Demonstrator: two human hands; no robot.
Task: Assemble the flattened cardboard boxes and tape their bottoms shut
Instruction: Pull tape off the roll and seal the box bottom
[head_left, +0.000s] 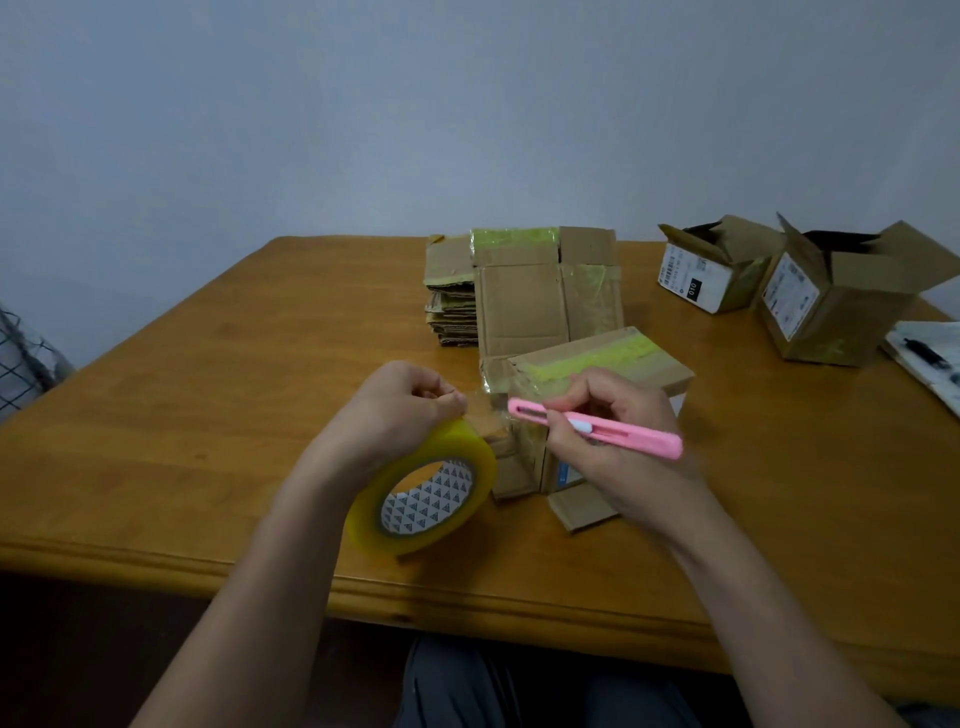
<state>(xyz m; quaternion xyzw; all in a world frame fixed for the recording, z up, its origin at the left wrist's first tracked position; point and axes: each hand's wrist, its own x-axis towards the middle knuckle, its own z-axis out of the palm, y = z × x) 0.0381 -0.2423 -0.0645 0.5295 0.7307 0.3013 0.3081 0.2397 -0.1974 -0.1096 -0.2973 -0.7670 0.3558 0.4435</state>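
Wooden table (208, 395): brown box (602, 364), yellow-taped top; right hand (608, 415) grips pink cutter (618, 427).

Person seen from above: two bare forearms, sleeveless to the near frame edge; left hand (395, 405) and right hand (613, 415) ungloved; dark grey trousers (519, 691) at near centre.

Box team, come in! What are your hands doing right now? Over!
Left hand holds tape roll, fingers pinching the tape end. Right hand grips pink cutter at the strip. Box bottom-up, taped. Nothing blocking.
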